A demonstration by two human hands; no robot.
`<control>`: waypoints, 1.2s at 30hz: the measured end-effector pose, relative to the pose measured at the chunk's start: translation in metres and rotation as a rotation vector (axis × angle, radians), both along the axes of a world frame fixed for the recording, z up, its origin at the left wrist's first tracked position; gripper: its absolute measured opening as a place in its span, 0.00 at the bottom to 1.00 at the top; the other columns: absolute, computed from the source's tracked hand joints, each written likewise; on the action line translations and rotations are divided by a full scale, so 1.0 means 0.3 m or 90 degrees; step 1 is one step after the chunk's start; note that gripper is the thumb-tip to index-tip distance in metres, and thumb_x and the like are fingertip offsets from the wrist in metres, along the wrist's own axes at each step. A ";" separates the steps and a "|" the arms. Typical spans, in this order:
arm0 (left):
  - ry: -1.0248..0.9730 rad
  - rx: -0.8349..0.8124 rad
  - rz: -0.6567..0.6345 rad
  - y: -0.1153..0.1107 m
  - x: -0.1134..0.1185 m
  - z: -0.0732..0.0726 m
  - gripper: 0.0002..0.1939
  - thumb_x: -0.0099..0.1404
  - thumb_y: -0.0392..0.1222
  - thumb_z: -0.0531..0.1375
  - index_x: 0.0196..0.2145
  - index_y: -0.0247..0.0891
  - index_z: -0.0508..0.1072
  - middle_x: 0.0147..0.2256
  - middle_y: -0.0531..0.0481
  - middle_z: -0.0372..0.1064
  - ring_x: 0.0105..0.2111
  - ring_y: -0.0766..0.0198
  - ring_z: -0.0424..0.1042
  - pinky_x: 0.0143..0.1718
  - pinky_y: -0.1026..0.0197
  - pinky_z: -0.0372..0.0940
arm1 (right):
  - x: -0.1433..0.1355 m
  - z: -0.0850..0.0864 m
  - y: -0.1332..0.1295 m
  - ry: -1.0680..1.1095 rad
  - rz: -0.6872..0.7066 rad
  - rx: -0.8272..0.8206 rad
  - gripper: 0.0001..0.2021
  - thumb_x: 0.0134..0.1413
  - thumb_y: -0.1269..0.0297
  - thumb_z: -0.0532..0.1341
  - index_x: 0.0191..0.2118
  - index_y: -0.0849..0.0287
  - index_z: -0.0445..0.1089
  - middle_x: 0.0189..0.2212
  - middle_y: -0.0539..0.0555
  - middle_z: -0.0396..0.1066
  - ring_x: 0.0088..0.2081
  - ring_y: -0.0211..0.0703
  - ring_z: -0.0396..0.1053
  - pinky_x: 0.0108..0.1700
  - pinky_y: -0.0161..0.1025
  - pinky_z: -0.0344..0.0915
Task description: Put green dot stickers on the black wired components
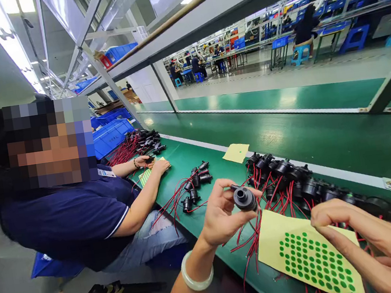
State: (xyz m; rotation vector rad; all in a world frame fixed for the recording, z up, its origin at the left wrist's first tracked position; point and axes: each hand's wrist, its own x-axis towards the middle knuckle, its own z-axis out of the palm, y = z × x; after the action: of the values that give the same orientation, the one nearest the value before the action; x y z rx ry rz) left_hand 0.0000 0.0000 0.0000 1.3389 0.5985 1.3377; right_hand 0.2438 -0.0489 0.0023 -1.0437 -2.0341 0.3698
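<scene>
My left hand [222,210] grips a small black pump [245,198], its round end with a central nozzle facing me. My right hand [379,242] is closed, thumb and forefinger pinched together above a yellow sheet of round green stickers [313,261]. What the pinch holds, if anything, is too small to make out. The sheet lies at an angle over red wires [248,250] near the front of the bench. Behind it, many black pumps with red wires [310,188] are piled in a long row running right.
On the left, a co-worker [70,217] handles a black part and another sticker sheet [146,176]. Between us lies a small group of pumps [196,181]. A yellow paper [236,153] rests on the green bench [213,144]. Blue bins [112,136] stand at the far left; a metal frame [180,34] crosses overhead.
</scene>
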 end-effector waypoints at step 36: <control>0.012 -0.185 -0.166 -0.200 0.016 -0.031 0.28 0.56 0.61 0.65 0.41 0.31 0.77 0.29 0.46 0.65 0.27 0.64 0.60 0.30 0.63 0.57 | -0.164 0.185 -0.023 -0.102 0.128 0.176 0.08 0.61 0.76 0.54 0.40 0.58 0.67 0.47 0.60 0.68 0.48 0.44 0.69 0.42 0.36 0.71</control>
State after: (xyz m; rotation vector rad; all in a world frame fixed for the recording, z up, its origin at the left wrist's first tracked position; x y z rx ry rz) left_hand 0.0049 -0.0600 -0.0094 1.1482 0.5837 0.9879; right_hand 0.1946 -0.0559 0.0576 -0.7224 -2.2646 0.1026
